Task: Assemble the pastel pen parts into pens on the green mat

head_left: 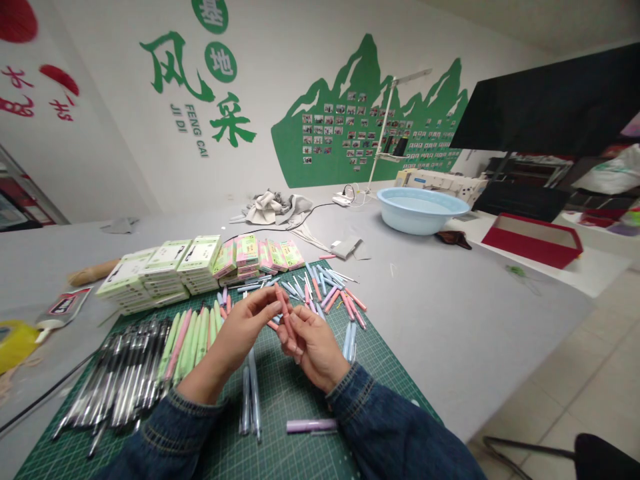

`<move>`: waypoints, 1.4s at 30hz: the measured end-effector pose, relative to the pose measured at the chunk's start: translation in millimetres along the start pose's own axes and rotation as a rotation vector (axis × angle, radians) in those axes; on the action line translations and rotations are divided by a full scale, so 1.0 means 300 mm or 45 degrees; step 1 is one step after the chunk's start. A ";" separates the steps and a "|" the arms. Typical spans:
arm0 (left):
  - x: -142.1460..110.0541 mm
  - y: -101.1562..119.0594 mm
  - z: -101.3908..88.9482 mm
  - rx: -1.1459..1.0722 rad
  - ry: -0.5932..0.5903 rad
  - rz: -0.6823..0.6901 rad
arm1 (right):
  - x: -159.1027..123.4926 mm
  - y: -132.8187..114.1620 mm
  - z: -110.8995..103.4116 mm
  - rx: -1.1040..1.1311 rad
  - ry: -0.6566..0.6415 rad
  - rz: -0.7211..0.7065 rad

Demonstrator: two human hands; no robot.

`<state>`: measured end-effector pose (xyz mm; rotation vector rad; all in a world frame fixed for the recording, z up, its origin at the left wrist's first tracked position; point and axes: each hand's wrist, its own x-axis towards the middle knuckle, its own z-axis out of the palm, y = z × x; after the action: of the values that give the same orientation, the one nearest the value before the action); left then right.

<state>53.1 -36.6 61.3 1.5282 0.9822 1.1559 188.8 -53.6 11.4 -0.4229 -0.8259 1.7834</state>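
A pink pen (282, 300) is held upright and slightly tilted between both hands, above the green cutting mat (290, 393). My left hand (243, 333) pinches its upper part with thumb and fingers. My right hand (316, 341) grips it lower down, hiding part of it. Beyond the hands lies a loose heap of blue, pink and purple pen pieces (327, 288). To the left are rows of green pens (193, 343) with a few pink ones, and many clear pens with black parts (120, 373). Blue pens (251, 393) and a purple pen (311, 425) lie nearer me.
Stacked white-green boxes (165, 267) and small pink-green packs (255, 253) line the mat's far edge. A glue tube (63, 310) and yellow tape roll (17, 345) sit left. Farther back are cloth (275, 208), a cable, a blue basin (423, 212) and a red box (533, 240).
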 end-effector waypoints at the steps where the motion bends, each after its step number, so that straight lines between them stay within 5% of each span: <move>1: -0.006 -0.003 -0.001 -0.043 0.013 -0.011 | -0.002 -0.002 0.005 0.033 -0.030 0.037; 6: -0.013 -0.003 0.000 -0.178 0.024 -0.086 | 0.001 -0.002 0.017 -0.003 -0.017 0.024; 11: 0.005 -0.013 0.011 -0.248 0.190 -0.074 | -0.001 0.000 0.013 -0.088 0.008 -0.002; 17: -0.002 -0.050 -0.004 -0.332 0.130 -0.160 | -0.016 -0.022 0.023 0.140 -0.151 0.219; 22: -0.006 -0.070 -0.014 -0.356 0.149 -0.194 | -0.011 -0.004 0.018 0.048 0.027 0.102; 28: -0.012 -0.087 -0.016 -0.467 0.106 -0.223 | -0.003 0.017 0.011 -0.018 -0.012 0.240; 35: -0.011 -0.109 -0.001 -0.485 0.200 -0.184 | -0.002 0.027 0.007 0.014 0.073 0.128; 42: -0.020 -0.097 -0.005 -0.543 0.134 -0.228 | -0.002 0.022 0.004 0.010 -0.089 0.258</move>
<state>48.9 -35.4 31.9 1.0302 0.8540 1.2326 183.8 -55.8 7.7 -0.4547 -0.8482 1.9980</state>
